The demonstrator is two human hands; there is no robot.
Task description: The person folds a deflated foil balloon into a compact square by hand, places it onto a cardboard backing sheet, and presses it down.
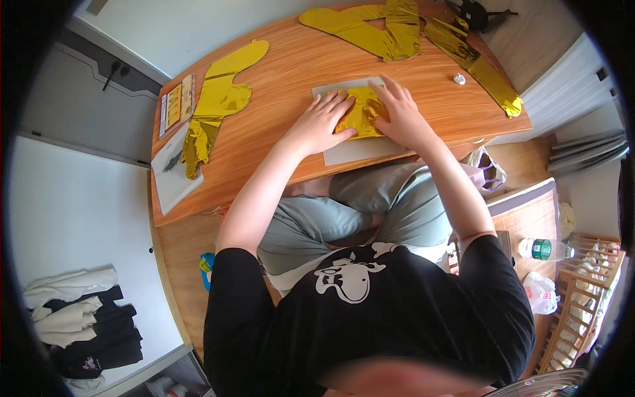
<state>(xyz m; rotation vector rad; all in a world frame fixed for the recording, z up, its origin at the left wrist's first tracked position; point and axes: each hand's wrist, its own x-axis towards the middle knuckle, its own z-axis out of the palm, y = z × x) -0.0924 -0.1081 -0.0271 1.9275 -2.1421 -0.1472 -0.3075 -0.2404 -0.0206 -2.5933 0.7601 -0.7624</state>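
Note:
A folded piece of gold foil (pixel 361 114) lies on a grey flat sheet (pixel 350 153) near the front edge of the wooden table. My left hand (pixel 322 124) rests flat on the foil's left side, fingers stretched and apart. On its right side lies my right hand (pixel 403 118), also with fingers spread, and its fingertips reach the foil's far edge. Neither hand grips anything. The foil is creased and shiny, and the hands partly cover it.
Flat gold foil balloons lie at the table's left (pixel 225 89), back (pixel 370 36) and right (pixel 477 65). A printed packet (pixel 177 106) and a pale plastic sleeve (pixel 175 173) sit along the left edge. A small white object (pixel 459 79) is at right. A bottle (pixel 546 249) stands beyond my right arm.

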